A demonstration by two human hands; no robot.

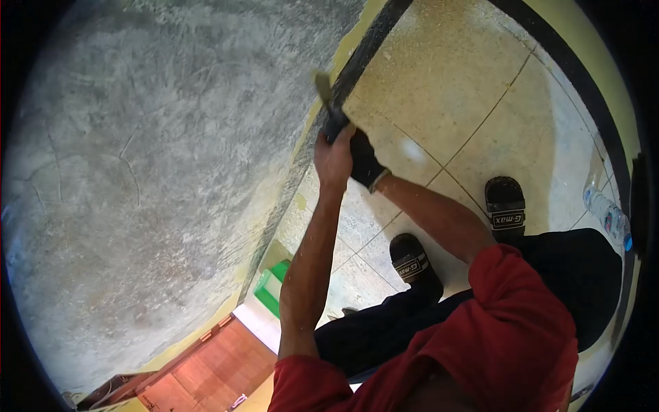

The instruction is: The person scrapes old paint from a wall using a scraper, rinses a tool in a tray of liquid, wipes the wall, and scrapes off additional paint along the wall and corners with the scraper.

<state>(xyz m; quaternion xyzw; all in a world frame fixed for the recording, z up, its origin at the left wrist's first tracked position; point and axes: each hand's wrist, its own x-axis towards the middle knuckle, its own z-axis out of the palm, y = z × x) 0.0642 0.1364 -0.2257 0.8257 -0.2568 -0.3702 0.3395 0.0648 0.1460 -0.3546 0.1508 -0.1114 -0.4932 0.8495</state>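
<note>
A flat-bladed scraper (322, 89), smeared by motion, points at the foot of the wall where the grey surface meets yellow paint and a dark skirting strip (371, 51). My bare left hand (333, 161) is closed around the tool's dark handle. Against it, my right hand (365, 158) in a black glove is closed on the same tool, its fingers partly hidden by the left hand. Whether the blade touches the wall cannot be made out.
A rough grey wall (171, 137) fills the left side. Dusty cream tiles (446, 89) lie underfoot, beneath my sandals (506, 209). A plastic bottle (607, 216) lies at the right edge. A green-and-white object (271, 288) and a reddish-brown wooden panel (209, 367) are lower left.
</note>
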